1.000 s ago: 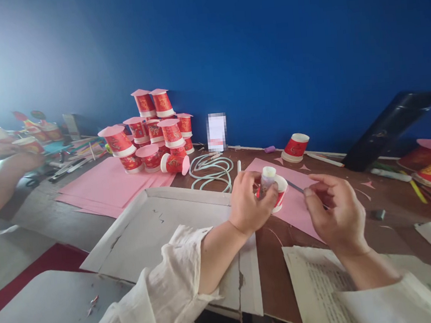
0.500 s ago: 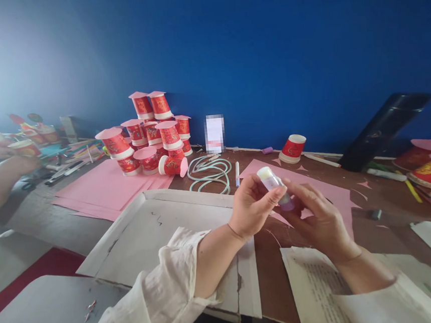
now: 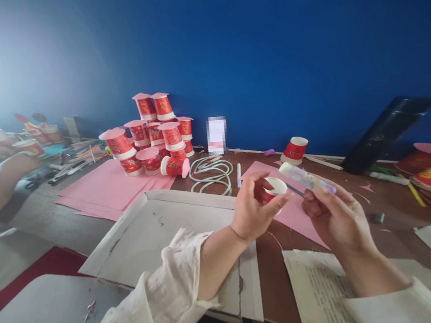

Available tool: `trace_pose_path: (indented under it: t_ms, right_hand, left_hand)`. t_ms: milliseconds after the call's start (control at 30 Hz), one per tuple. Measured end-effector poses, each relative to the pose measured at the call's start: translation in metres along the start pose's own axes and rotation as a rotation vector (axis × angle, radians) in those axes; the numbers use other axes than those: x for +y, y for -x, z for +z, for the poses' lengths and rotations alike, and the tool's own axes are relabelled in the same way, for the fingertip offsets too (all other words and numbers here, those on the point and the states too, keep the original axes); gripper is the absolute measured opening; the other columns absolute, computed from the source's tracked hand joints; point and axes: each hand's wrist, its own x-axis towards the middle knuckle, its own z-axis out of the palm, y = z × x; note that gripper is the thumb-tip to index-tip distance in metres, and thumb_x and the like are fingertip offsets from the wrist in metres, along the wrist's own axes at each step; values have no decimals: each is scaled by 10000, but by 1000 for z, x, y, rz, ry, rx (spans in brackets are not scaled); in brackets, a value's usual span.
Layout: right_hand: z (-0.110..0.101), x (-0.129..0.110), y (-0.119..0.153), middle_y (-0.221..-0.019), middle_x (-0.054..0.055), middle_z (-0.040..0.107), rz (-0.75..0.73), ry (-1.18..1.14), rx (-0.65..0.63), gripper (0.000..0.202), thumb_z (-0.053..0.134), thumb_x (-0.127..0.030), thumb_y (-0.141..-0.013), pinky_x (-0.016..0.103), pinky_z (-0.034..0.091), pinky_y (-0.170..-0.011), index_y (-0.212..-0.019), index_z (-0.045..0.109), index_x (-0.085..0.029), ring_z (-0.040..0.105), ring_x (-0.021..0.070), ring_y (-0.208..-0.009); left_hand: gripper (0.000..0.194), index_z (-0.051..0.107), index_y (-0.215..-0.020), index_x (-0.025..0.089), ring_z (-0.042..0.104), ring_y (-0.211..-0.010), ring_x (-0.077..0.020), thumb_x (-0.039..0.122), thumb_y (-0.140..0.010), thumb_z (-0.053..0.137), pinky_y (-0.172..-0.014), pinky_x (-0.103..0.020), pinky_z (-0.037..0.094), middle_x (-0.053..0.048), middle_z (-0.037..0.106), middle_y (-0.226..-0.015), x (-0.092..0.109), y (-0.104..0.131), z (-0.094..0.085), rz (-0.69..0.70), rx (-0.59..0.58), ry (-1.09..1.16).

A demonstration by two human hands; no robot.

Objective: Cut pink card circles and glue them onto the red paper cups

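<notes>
Glue stick (image 3: pixel 300 175), a slim clear plastic cylinder, slants above flat pink paper (image 3: pixel 299 220) on the right, pinched in the right hand (image 3: pixel 335 216). The left hand (image 3: pixel 255 204) curves beside an open-mouthed paper cup (image 3: pixel 276 185), thumb and fingers parted; whether they touch it, I cannot tell. Far left, upside-down red cups (image 3: pixel 171 136) form a stack.

A coiled pale cable (image 3: pixel 211 173) is laid on the brown table (image 3: pixel 274 297), below an upright pale panel (image 3: pixel 217 135), its face blurred, near the blue wall (image 3: pixel 251 53). A shallow white tray (image 3: pixel 132 249) is seen in front, marked with dark strokes. Printed sheets (image 3: pixel 317 288) are stacked to its right. A black case (image 3: pixel 390 133) is tilted near the wall; a yellow stick (image 3: pixel 417 194) and a small grey block (image 3: pixel 378 217) are noted nearer.
</notes>
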Motion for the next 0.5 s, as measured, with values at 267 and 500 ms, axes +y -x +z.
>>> trace_pose_path:
  t_ms: [267,500]
  right_hand:
    - [-4,-9,-10,-652,-40,436,277,-488,59,149,646,-222,-801,142,344,-410,-714,531,-186,326,30,-462]
    - [-5,-12,-14,-718,-15,529,255,-444,115,167,636,-348,-804,168,340,-397,-779,566,-198,416,51,-488]
  left_hand:
    - [929,352,-1362,225,353,-1317,-342,490,-597,807,-1046,-526,344,-159,426,-1374,-14,-10,-5,-2,30,-477]
    - [810,384,-1338,214,503,-1186,-305,363,-639,764,-987,-473,424,-125,546,-1276,-35,-11,-3,-126,-176,-509]
